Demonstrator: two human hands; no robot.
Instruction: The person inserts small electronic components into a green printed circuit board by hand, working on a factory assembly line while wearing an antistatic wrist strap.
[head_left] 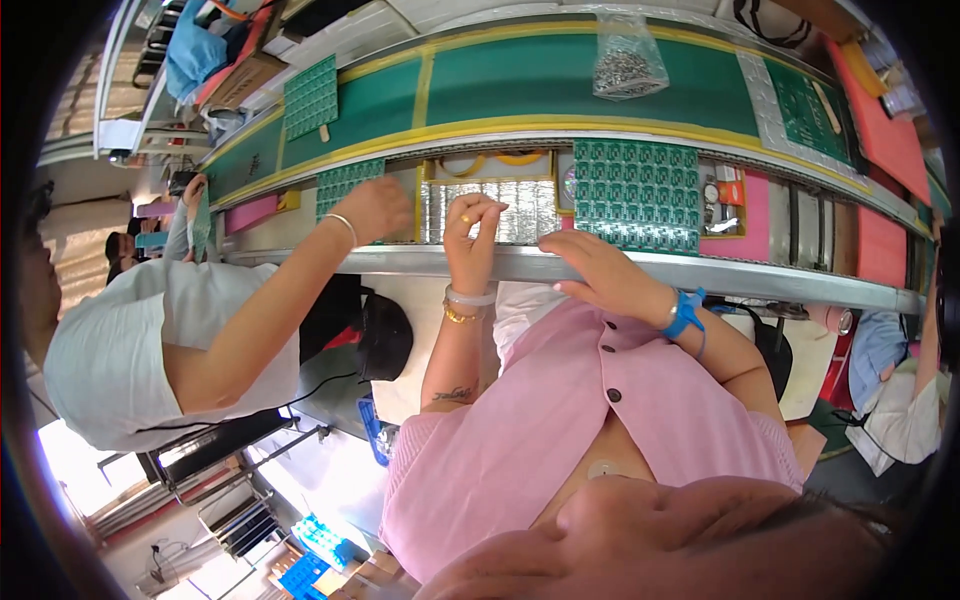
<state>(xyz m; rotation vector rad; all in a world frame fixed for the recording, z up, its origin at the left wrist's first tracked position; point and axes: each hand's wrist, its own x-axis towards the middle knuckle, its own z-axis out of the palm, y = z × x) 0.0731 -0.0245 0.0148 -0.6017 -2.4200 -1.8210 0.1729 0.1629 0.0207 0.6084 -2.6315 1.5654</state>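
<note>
My left hand (pixel 470 235), with a ring and a gold bracelet, is raised over a shiny silvery tray (pixel 530 205). Its thumb and index finger are pinched together; anything between them is too small to make out. To the right, my right hand (pixel 605 270) wears a blue wrist strap and has its fingers stretched out. Those fingers lie at the metal front rail, by the lower left corner of a green circuit board panel (pixel 636 190). Rows of repeated small boards make up the panel.
A green conveyor belt (pixel 520 80) with yellow edges runs behind, carrying a clear bag of small metal parts (pixel 628 72) and another circuit board panel (pixel 312 98). At left, a co-worker's hand (pixel 380 210) reaches over a further panel (pixel 348 183). Small parts sit in a box (pixel 722 200) at right.
</note>
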